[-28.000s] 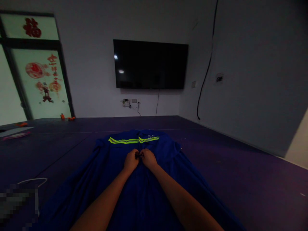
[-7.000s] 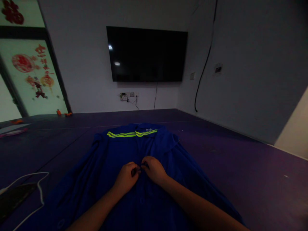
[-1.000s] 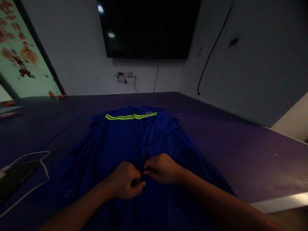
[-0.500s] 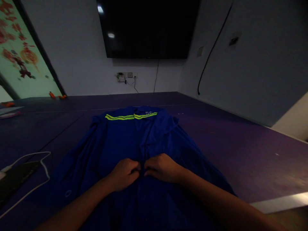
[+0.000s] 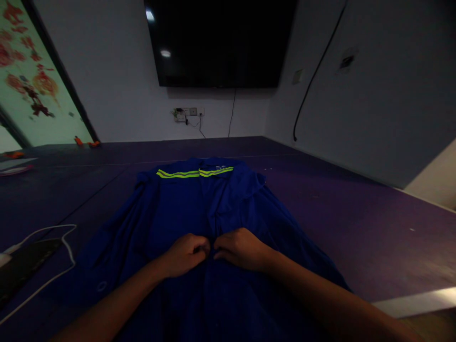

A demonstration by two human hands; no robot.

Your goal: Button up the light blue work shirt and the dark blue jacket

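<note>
Hands, L (image 5: 185, 254) & R (image 5: 240, 248), pinch blue jacket (image 5: 178, 209) front closed; fingertips hidden, dim.

I see a deep blue jacket (image 5: 185, 209) with two bright yellow-green stripes (image 5: 194, 173) across its far end. It lies on a dark purple surface (image 5: 356, 223). At the near left, a white cable (image 5: 46, 232) loops around a black flat object (image 5: 21, 266). On the far wall hangs a black screen (image 5: 221, 42); the wall (image 5: 117, 71) is pale grey-white. The far-left panel (image 5: 24, 85) is pale green with red decorations.
</note>
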